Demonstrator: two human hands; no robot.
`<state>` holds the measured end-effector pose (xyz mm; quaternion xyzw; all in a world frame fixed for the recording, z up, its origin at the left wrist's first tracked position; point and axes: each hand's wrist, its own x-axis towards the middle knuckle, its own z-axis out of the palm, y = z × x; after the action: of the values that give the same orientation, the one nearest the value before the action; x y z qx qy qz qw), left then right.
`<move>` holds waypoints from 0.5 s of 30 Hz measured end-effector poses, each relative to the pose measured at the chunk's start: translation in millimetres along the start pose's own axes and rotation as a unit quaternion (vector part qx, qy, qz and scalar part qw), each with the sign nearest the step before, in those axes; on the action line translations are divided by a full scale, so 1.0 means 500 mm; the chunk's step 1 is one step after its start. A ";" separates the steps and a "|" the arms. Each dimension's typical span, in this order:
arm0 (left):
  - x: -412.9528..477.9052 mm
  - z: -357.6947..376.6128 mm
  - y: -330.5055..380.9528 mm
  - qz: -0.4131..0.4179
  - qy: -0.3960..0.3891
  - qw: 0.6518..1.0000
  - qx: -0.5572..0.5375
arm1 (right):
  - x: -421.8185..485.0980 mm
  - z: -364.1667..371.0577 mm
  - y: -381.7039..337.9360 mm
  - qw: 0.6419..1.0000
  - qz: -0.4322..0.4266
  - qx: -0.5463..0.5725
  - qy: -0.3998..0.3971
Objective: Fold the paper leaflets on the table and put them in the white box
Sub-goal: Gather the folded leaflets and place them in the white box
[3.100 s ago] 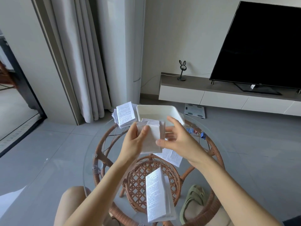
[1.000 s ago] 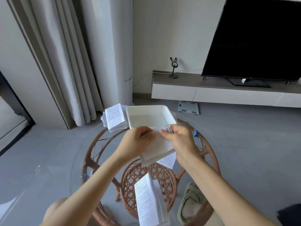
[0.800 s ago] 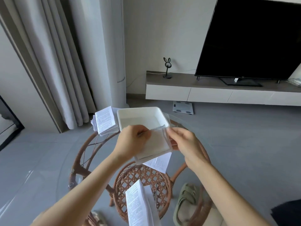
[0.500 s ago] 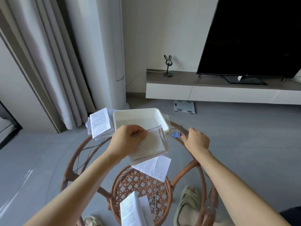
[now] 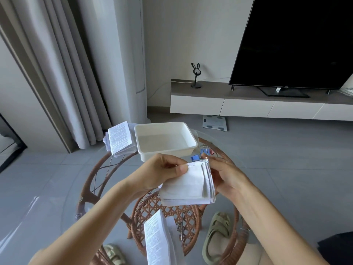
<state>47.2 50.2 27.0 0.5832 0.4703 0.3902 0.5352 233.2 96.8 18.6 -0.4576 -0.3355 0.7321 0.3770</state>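
at the near edge of the round glass worktop (image 5: 91,169) lies a long folded leaflet (image 5: 158,240), and pale sandals (image 5: 217,232) show on the floor through the glass. above the rattan base, both hands hold a folded leaflet stack (image 5: 186,185) in the air. the left hand (image 5: 160,173) pinches its top left corner between thumb and fingers, as it did half a second ago. the right hand (image 5: 227,176) was then away by the clips beside the box. it is now back, fingers curled round the stack's right edge. a blue binder clip (image 5: 195,158) shows just behind the stack's top edge; i cannot tell whether the right hand holds it. beyond sits the white box (image 5: 165,140), with a leaflet pile (image 5: 119,139) just left of it. farther off are a floor scale (image 5: 214,122), curtains (image 5: 57,73), a low tv stand (image 5: 248,104) and a dark television (image 5: 296,41).
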 end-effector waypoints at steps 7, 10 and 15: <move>-0.070 -0.005 0.003 -0.011 0.039 0.997 0.071 | -0.071 0.056 0.027 0.998 0.030 -0.032 -0.043; -0.095 -0.003 0.008 -0.003 0.049 0.994 0.102 | -0.091 0.064 0.031 0.996 0.003 -0.077 -0.038; -0.118 -0.004 0.020 0.010 0.069 0.984 0.166 | -0.108 0.058 0.023 0.956 -0.068 -0.263 -0.113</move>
<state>31.5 -6.0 39.9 0.6402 0.5586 0.3516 0.3930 219.9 40.3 41.6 -0.4311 -0.5866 0.6375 0.2523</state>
